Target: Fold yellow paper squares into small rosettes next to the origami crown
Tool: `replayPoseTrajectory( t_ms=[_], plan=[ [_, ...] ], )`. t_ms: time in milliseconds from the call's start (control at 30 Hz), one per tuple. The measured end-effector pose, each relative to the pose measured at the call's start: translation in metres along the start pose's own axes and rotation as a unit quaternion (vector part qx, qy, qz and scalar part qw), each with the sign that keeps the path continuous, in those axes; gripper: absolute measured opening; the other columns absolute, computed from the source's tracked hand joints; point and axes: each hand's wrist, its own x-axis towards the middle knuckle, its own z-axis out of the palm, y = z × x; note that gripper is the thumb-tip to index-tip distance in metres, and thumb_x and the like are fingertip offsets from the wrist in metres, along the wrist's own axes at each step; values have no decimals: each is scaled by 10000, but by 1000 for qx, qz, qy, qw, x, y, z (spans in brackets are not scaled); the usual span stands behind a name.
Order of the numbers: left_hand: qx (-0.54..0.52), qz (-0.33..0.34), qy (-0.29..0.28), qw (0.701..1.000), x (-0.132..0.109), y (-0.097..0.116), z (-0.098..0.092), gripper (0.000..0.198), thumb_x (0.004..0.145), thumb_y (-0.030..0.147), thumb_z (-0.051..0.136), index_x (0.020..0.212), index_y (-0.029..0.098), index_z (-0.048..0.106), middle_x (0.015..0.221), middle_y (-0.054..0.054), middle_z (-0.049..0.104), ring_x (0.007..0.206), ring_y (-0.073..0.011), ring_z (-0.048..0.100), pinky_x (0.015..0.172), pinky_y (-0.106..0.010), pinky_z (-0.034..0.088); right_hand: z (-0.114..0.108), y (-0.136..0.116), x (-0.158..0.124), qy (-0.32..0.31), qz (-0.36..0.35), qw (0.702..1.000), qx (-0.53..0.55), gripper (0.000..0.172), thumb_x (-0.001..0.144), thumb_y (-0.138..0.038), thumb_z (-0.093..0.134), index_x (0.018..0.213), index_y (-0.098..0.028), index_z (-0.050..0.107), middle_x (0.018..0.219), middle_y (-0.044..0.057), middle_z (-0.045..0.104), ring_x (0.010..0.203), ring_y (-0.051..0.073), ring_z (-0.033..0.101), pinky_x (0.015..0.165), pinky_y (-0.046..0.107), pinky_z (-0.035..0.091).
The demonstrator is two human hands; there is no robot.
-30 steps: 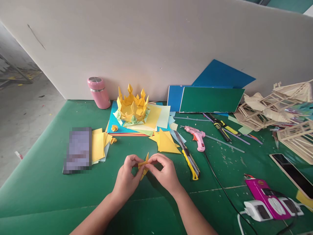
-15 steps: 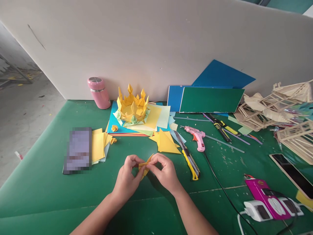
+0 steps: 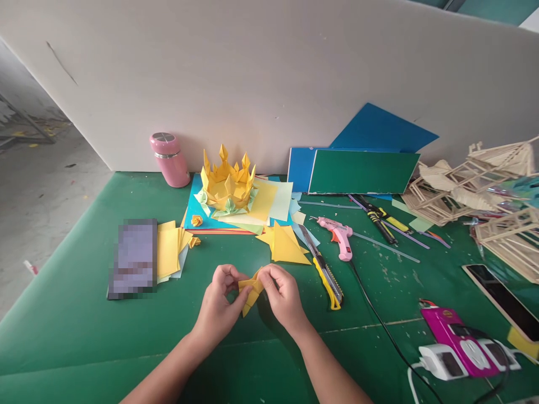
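Folded yellow paper piece (image 3: 251, 296): 1, turned since the earlier frames, its upper point now leaning under the right fingers instead of standing up between the hands, and more of its lower face showing. Location: between the 2 hands, near side of the green table (image 3: 84, 320); contact with the tabletop cannot be told. Left hand (image 3: 219, 304): fingers curled, thumb and fingertips pinched on the paper's left edge. Right hand (image 3: 285, 297): fingers bent, nearly closed, fingertips gripping the paper's upper right end. Yellow paper triangles (image 3: 288, 247): a small overlapping pile, just beyond the hands. Utility knife (image 3: 323, 275): 1, yellow-handled, lying aslant to the right of the pile. Pink glue gun (image 3: 340, 235): 1, on its side right of the knife, black cord trailing toward the near edge. Paper crown (image 3: 219, 200): 1, yellow with pale green pieces around its base, upright on stacked colored sheets (image 3: 192, 203). Small yellow paper flowers (image 3: 196, 221): 2, 1 on the sheets, 1 beside the yellow slips (image 3: 167, 255) at left. Pink flask (image 3: 172, 167): 1, lidded, upright near the wall panel (image 3: 236, 73). Phone (image 3: 503, 300): 1, flat, far right.
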Motion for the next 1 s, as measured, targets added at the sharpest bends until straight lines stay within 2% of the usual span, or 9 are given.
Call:
replayPoseTrajectory(
  t_ms=[133, 300, 367, 533, 667, 767, 900, 1000],
  plan=[
    [-75, -41, 18, 996, 5, -1, -1, 334, 647, 297, 699, 791, 236, 404, 711, 34, 638, 617, -128, 638, 601, -252, 533, -1, 5, 0, 18, 39, 998, 37, 335, 929, -355, 394, 683, -189, 550, 652, 22, 584, 610, 148, 560, 576, 249, 468],
    [-123, -51, 21, 991, 6, -3, -3, 358, 657, 294, 719, 819, 236, 405, 690, 57, 609, 632, -120, 643, 588, -226, 522, 3, 4, -1, -19, 78, 993, 90, 224, 837, -405, 548, 766, -194, 531, 680, -1, 559, 610, 132, 542, 572, 239, 473],
    [-123, -53, 10, 991, 5, -3, -3, 352, 661, 295, 722, 817, 232, 413, 691, 55, 609, 619, -117, 641, 572, -217, 515, 5, 3, -1, -21, 109, 985, 132, 223, 798, -406, 594, 828, -202, 510, 692, -10, 560, 595, 126, 543, 561, 238, 478],
    [-108, -23, -15, 994, 3, -7, -3, 256, 721, 282, 674, 823, 227, 446, 684, 43, 625, 599, -120, 638, 582, -231, 526, 7, 4, -2, -35, 175, 953, 244, 323, 778, -396, 614, 979, -237, 418, 553, -83, 511, 496, 125, 543, 538, 255, 487],
    [-2, 79, -9, 997, 4, -13, -5, 39, 761, 232, 618, 766, 208, 588, 713, 4, 631, 640, -133, 620, 585, -227, 517, 9, 2, -4, -2, 168, 960, 225, 298, 790, -335, 614, 987, -242, 412, 535, -97, 481, 513, 125, 541, 566, 253, 462],
    [66, 136, -10, 988, 5, -14, -6, 103, 783, 194, 579, 739, 207, 671, 760, -30, 673, 712, -156, 637, 645, -242, 528, 11, 1, -5, 9, 151, 965, 215, 324, 795, -313, 611, 1044, -245, 414, 561, -94, 464, 536, 125, 523, 571, 248, 440],
    [51, 128, 14, 990, 6, -11, -6, 119, 773, 203, 587, 759, 211, 705, 768, -41, 687, 715, -168, 656, 630, -239, 549, 13, 0, -6, -19, 144, 965, 218, 433, 768, -289, 644, 1125, -246, 402, 654, -68, 501, 618, 130, 541, 608, 250, 442],
    [15, 94, 8, 995, 6, -9, -4, 106, 748, 217, 611, 742, 210, 716, 771, -41, 691, 722, -173, 666, 649, -246, 563, 12, 0, -6, -19, 145, 963, 226, 381, 781, -290, 628, 1088, -247, 407, 627, -79, 466, 577, 119, 505, 570, 236, 418]
  ],
)
